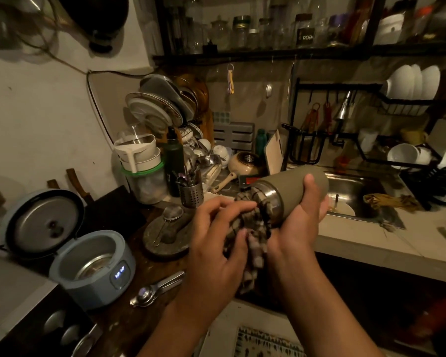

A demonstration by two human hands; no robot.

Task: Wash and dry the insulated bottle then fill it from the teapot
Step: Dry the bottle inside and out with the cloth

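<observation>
I put this at the drying step, roughly halfway through. The insulated bottle (pixel 294 186) is held in the air just right of the middle of my feed, lying almost on its side. Its open steel mouth points toward 8 o'clock and its base toward 2 o'clock, over the counter edge beside the sink (pixel 350 188).

The right hand (pixel 303 220) cradles the bottle's body from below, with the fingers wrapped round it and the thumb clamped across the top. The left hand (pixel 216 238) has its fingers curled onto a checked cloth (pixel 254 228). One end of the cloth is stuffed into the bottle's mouth and the rest hangs down between the two wrists.

Since a cloth is at the mouth and no water is running from the tap (pixel 343 109) at 2 o'clock, I judge the washing done and the inside being wiped. I can't tell whether the outside is dry in this dim light.

That leaves finishing the wipe, pulling the cloth out and filling the bottle. I can't pick out a teapot for certain among the crockery stacked at 11 o'clock, so it will have to be found first.
</observation>
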